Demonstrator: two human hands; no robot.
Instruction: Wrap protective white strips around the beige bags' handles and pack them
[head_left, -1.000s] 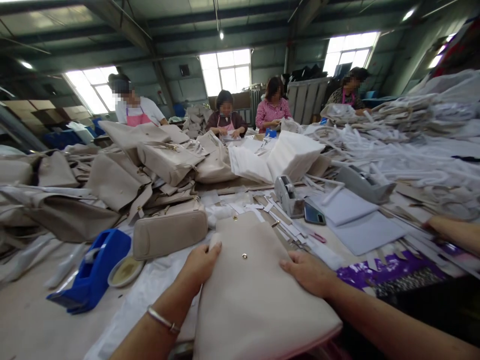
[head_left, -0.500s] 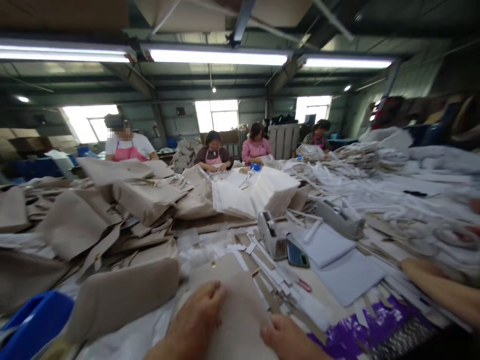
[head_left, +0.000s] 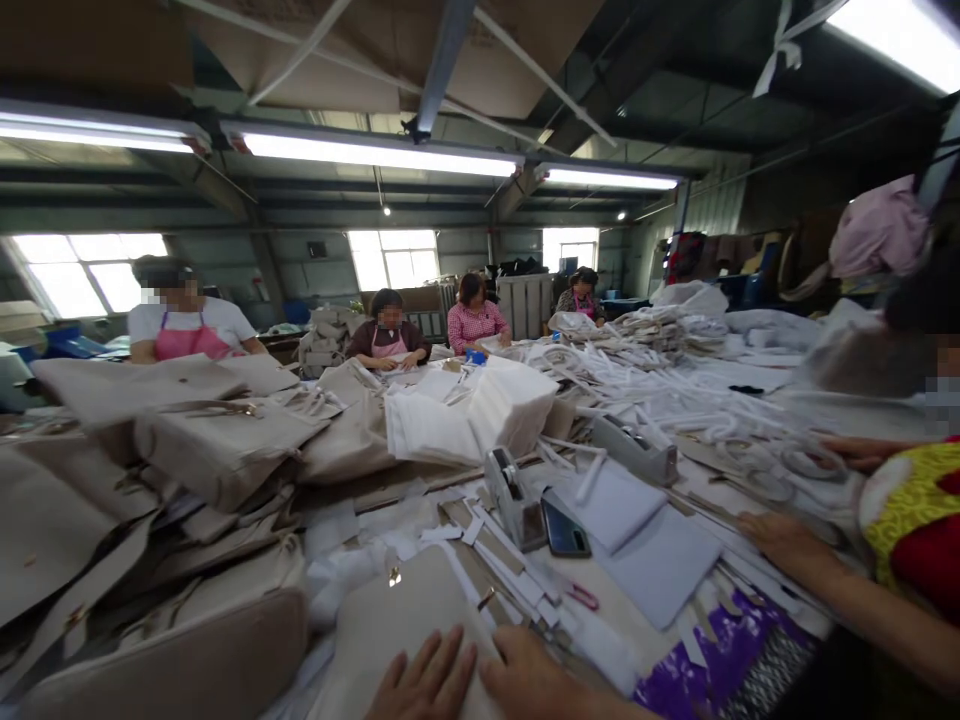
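Note:
A beige handbag (head_left: 405,620) with a small gold clasp lies at the bottom middle, directly in front of me. My left hand (head_left: 429,672) rests on its front face with the fingers stretched out and spread. At the bag's right edge, my right hand (head_left: 529,668) is closed, its fingers gripping the side. The lower part of the bag runs out of view. To the left leans another beige handbag (head_left: 180,650), touched by neither hand. Narrow beige and white strips (head_left: 510,560) lie just beyond my right hand.
Beyond the strips stand a grey tape dispenser (head_left: 514,500), a phone (head_left: 564,527) and white paper sheets (head_left: 660,570). Bags pile up at left (head_left: 225,450). White foam sheets (head_left: 510,400) sit mid-table. A co-worker's arm (head_left: 810,560) reaches in from the right; several people work across the table.
The view has swung right. My left hand, earlier curled at the bag's edge, now lies flat on its face. The clasp side of the bag now faces up more fully.

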